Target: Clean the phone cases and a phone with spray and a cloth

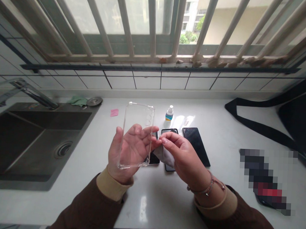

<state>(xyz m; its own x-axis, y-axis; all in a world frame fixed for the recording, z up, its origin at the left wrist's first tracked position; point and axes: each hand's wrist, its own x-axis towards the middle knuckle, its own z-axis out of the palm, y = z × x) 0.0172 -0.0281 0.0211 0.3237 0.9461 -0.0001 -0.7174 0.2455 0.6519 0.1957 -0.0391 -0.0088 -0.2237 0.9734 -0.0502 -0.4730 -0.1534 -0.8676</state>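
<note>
A clear phone case (139, 110) stands tilted over the palm of my left hand (133, 150), held by its edges between the thumb and the fingers. My right hand (184, 156) pinches at the fingertips close to the left fingers, and a pale grey cloth (165, 156) hangs from its grip. Under the hands lie a phone (154, 158) and, beside it, another phone (169, 168), both partly covered. To the right of my right hand a larger black phone (196, 143) lies flat.
Behind the phones stands a small white bottle (169, 113) with a coloured label. A pink slip (114, 112) lies left of it on the white counter (143, 208). The sink (40, 146) with its faucet (37, 96) is at left, a black strap (259, 127) at right.
</note>
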